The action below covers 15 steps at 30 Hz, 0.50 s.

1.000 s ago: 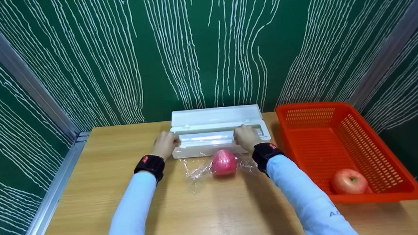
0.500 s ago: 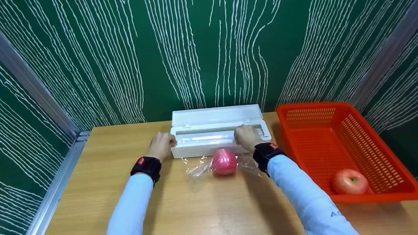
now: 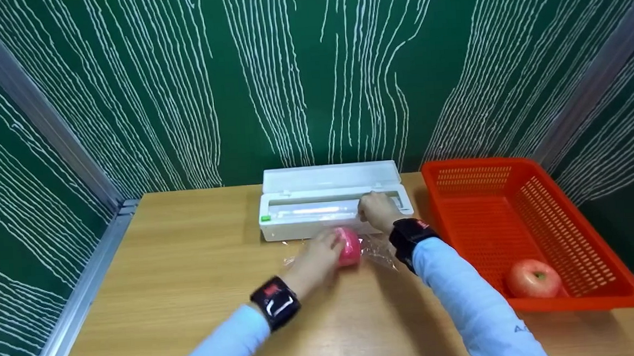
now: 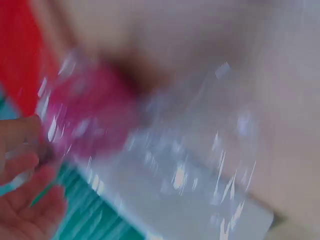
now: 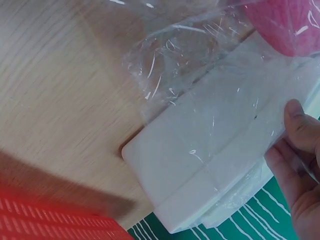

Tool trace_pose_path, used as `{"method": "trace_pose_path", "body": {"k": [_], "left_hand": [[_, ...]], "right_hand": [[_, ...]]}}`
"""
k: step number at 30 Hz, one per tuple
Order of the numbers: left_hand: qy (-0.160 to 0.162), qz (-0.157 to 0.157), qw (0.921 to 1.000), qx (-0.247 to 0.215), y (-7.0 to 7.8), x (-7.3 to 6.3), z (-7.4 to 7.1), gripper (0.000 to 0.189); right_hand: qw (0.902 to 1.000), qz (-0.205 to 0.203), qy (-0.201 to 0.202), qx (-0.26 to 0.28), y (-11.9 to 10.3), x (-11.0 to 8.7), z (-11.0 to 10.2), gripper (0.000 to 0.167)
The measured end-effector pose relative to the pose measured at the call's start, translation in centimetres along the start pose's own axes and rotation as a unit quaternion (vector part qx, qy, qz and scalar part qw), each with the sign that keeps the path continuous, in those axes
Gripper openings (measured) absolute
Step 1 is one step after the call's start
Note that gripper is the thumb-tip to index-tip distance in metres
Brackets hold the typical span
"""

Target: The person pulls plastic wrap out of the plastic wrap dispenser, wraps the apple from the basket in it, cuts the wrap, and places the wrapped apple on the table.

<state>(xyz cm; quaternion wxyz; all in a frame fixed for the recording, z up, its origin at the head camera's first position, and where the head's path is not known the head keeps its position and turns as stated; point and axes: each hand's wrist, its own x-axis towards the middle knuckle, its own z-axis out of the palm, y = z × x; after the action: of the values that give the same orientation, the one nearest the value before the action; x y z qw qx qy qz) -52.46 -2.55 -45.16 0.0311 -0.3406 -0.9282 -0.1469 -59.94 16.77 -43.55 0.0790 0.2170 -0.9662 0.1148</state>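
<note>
A red apple under clear cling film sits on the table in front of a white cling film dispenser. The dispenser's lid is up and a roll of film shows inside. My left hand, blurred, is at the apple's left side, fingers parted and loosely bent in the left wrist view. My right hand grips the dispenser's front edge near its right end, thumb on the outer face and fingers over the rim. Film spreads across that face in the right wrist view.
An orange-red plastic basket stands to the right with an apple in its near end. A green wall with white wavy lines rises behind the wooden table. A small green piece marks the dispenser's left end.
My left hand has left the dispenser's left end and come down and right to the apple. My right hand has stayed at the dispenser.
</note>
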Motion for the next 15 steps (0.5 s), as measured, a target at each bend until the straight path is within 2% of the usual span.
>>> {"method": "trace_pose_path", "body": {"k": [1,2,3,5,9,11,15], "left_hand": [[0.004,0.013,0.9978,0.065,0.4,-0.1,0.8,0.037],[0.029,0.04,0.9874,0.15,0.6,-0.1,1.5,0.045],[0.059,0.058,0.9729,0.216,0.6,-0.1,2.0,0.055],[0.082,0.049,0.9707,0.22,0.5,0.2,2.7,0.054],[0.109,0.045,0.9759,0.184,0.1,1.2,2.8,0.044],[0.106,0.045,0.9788,0.17,0.2,1.6,2.5,0.043],[0.087,0.034,0.9852,0.144,0.5,2.2,1.9,0.04]], "right_hand": [[1.0,0.001,-0.006,0.006,0.0,-0.1,-0.1,0.01],[0.9999,0.002,-0.012,0.012,0.0,-0.1,-0.2,0.01],[0.9997,0.002,-0.019,0.016,0.0,-0.1,-0.3,0.01],[0.9993,0.0,-0.033,0.02,0.1,-0.1,-0.4,0.011],[0.9977,0.007,-0.057,0.036,0.3,-0.1,-0.8,0.013],[0.996,0.029,-0.064,0.054,0.2,-0.3,-1.2,0.018],[0.9944,0.068,-0.042,0.069,-0.3,-1.0,-2.4,0.032]]}}
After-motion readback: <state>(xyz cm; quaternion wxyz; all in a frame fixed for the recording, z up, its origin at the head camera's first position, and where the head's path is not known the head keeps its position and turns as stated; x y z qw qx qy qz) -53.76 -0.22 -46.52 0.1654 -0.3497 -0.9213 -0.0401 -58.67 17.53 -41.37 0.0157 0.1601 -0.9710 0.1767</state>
